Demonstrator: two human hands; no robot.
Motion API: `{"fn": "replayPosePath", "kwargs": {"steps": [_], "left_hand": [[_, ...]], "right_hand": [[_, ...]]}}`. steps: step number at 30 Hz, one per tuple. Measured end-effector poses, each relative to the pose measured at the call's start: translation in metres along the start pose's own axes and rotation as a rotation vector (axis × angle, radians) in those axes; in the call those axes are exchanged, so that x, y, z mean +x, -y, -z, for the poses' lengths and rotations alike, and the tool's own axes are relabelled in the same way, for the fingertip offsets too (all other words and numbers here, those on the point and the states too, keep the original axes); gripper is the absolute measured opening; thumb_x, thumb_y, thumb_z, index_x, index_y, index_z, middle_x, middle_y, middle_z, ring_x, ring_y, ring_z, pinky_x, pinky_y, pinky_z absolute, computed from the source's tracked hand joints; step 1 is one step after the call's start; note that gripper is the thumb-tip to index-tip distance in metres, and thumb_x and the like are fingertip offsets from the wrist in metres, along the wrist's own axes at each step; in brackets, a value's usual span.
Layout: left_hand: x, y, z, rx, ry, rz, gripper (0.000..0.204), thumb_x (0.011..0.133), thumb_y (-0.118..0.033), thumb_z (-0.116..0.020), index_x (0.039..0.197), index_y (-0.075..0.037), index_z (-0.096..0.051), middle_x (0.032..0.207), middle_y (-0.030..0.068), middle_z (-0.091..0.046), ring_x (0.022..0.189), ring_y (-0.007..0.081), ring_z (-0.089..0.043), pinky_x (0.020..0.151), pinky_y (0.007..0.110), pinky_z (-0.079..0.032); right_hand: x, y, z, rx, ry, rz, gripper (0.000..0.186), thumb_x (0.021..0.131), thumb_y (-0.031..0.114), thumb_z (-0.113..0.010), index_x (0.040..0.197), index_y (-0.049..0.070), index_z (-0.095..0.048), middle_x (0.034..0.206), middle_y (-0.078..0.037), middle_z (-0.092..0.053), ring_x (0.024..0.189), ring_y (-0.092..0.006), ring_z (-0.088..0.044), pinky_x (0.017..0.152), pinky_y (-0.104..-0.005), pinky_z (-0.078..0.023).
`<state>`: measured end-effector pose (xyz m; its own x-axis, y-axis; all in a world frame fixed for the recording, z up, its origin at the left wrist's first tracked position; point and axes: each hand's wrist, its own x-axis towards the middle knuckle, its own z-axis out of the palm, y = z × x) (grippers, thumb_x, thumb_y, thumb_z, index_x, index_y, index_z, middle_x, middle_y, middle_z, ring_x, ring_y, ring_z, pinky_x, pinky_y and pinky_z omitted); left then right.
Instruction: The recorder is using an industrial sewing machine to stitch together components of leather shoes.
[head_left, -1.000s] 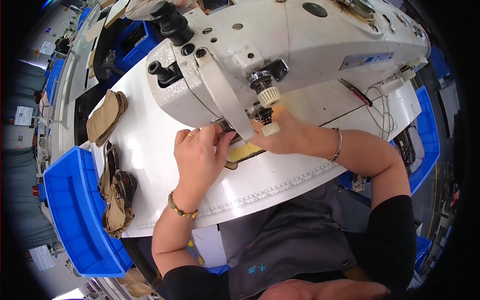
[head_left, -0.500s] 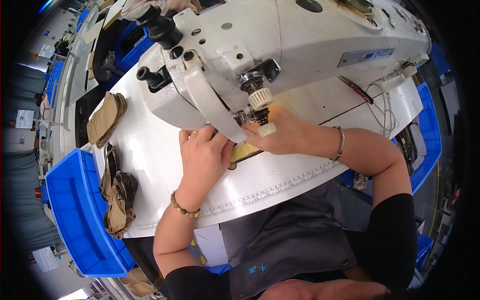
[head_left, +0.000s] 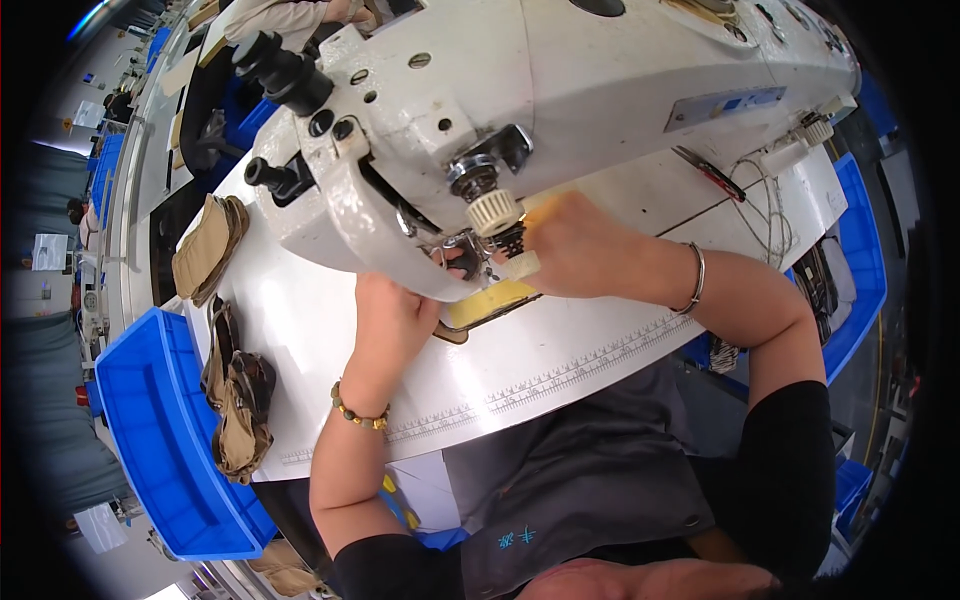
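A white sewing machine (head_left: 420,130) stands over the table, its needle area (head_left: 490,265) between my hands. Under it lies a flat yellow-faced piece (head_left: 492,302) with a dark edge and a tan corner. My left hand (head_left: 392,312), bent at the knuckles, grips at the piece's left side; the machine head hides most of its fingers. From the right, my right hand (head_left: 575,248) closes on the piece, fingertips behind the white knob (head_left: 496,212). A beaded bracelet circles my left wrist, a metal bangle my right.
Tan pieces (head_left: 208,250) are stacked at the table's left edge, with a dark and tan bundle (head_left: 238,400) nearer me. A blue bin (head_left: 180,450) stands left. Red-handled snips (head_left: 712,175) and a cord (head_left: 765,205) lie right, near another blue bin (head_left: 855,270).
My left hand has slid forward, its fingers going behind the machine head. More of the yellow-faced piece shows. My right hand has shifted slightly forward. The machine appears farther left in view.
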<state>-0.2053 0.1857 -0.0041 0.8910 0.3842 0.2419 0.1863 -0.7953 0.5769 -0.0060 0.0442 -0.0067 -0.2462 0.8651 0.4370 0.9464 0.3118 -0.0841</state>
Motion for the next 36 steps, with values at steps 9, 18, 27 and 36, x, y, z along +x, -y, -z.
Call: {"fn": "replayPosePath", "kwargs": {"steps": [9, 18, 27, 36], "left_hand": [[0.0, -0.008, 0.0, 0.273, -0.045, -0.084, 0.023, 0.071, -0.009, -0.078, 0.095, -0.011, -0.076, 0.083, 0.0048, -0.069, 0.079, 0.026, -0.064, 0.078, 0.04, -0.044], [0.005, -0.008, 0.003, 0.315, -0.072, -0.15, 0.022, 0.072, -0.015, -0.082, 0.092, -0.01, -0.077, 0.08, 0.0069, -0.069, 0.068, 0.026, -0.064, 0.064, 0.039, -0.046], [0.015, -0.004, 0.004, 0.277, -0.125, -0.089, 0.014, 0.074, -0.017, -0.083, 0.083, -0.007, -0.077, 0.069, 0.0095, -0.068, 0.057, 0.0268, -0.063, 0.055, 0.035, -0.049], [0.016, -0.002, 0.0, 0.348, -0.179, -0.047, 0.015, 0.072, -0.017, -0.084, 0.08, -0.007, -0.077, 0.07, 0.0088, -0.068, 0.062, 0.0277, -0.064, 0.058, 0.038, -0.05]], "right_hand": [[0.0, 0.003, -0.005, 0.035, 0.007, -0.026, 0.006, 0.075, 0.011, -0.065, 0.077, 0.006, -0.065, 0.07, -0.005, -0.063, 0.063, -0.023, -0.068, 0.054, -0.0361, -0.052], [-0.004, 0.011, -0.008, 0.104, 0.108, 0.046, 0.019, 0.083, 0.011, -0.065, 0.101, 0.008, -0.066, 0.067, -0.009, -0.06, 0.056, -0.0273, -0.063, 0.049, -0.0393, -0.049], [0.0, 0.01, -0.005, 0.081, 0.154, 0.049, 0.027, 0.082, 0.006, -0.063, 0.109, 0.004, -0.065, 0.063, -0.009, -0.058, 0.054, -0.0274, -0.062, 0.047, -0.0394, -0.048], [0.0, 0.008, -0.016, 0.052, 0.0, 0.039, 0.002, 0.063, 0.008, -0.069, 0.063, 0.007, -0.067, 0.061, -0.009, -0.058, 0.055, -0.0253, -0.064, 0.049, -0.0375, -0.049]]}}
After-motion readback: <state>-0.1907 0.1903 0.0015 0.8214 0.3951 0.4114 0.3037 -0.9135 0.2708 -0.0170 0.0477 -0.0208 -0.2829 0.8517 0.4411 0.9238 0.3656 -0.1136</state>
